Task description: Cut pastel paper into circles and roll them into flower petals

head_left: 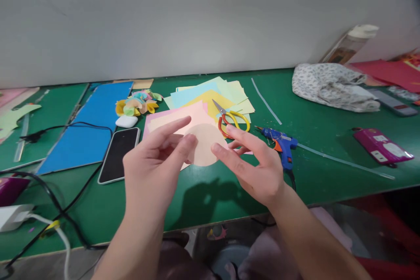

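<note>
Holds the paper circle [206,144] above the green table [324,133], pinching opposite edges between thumb and fingers of left hand [154,153] and right hand [257,164], presumably to keep it flat.

Bare up here, mauve down there

From where I'm standing, the left hand [157,153] and right hand [257,166] are both bare, slim fingers, nails looking short. Forearms [302,223] are bare too, behind the grip. Below it there's dusky mauve clothing [264,256], kinda shadowy, so can't tell the cut.
</note>
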Action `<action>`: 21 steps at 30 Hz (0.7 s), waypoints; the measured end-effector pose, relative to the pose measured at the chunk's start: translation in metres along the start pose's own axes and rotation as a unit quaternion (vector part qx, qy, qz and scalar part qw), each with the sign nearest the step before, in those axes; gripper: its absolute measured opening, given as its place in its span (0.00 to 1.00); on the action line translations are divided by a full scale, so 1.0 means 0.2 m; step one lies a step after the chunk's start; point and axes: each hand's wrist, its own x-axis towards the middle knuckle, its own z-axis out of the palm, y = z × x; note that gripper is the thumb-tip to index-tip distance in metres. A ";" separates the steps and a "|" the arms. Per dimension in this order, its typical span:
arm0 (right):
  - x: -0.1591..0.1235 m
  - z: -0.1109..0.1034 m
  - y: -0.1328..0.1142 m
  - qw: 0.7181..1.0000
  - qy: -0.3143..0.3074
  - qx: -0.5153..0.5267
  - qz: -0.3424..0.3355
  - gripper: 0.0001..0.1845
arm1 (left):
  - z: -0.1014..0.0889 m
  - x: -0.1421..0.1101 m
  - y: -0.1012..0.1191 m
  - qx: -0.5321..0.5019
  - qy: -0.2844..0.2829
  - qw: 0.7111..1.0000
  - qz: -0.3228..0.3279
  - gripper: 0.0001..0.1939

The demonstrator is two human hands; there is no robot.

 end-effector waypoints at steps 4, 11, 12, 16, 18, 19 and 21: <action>-0.04 0.05 -0.02 0.995 0.036 0.053 0.080 0.44 | 0.02 -0.02 0.02 0.015 0.011 1.000 -0.020 0.13; -0.01 0.02 -0.02 0.994 0.059 0.067 0.059 0.34 | 0.03 -0.03 0.03 0.013 -0.027 0.999 -0.016 0.11; 0.01 0.00 -0.02 0.996 0.043 0.060 0.040 0.27 | 0.03 -0.03 0.03 0.022 -0.024 0.999 -0.013 0.11; 0.05 -0.07 0.00 0.995 -0.007 0.098 0.013 0.26 | 0.03 -0.05 0.03 0.064 -0.012 0.998 0.015 0.14; 0.06 -0.07 0.00 0.994 0.015 0.102 0.046 0.23 | 0.03 -0.06 0.01 0.089 -0.043 0.993 0.058 0.18; 0.06 -0.07 -0.01 0.993 0.028 0.096 0.056 0.20 | 0.03 -0.06 0.00 0.104 -0.065 0.989 0.088 0.20; 0.06 -0.05 -0.01 0.994 0.045 0.086 0.060 0.19 | 0.02 -0.07 -0.02 0.133 -0.103 0.973 0.155 0.25</action>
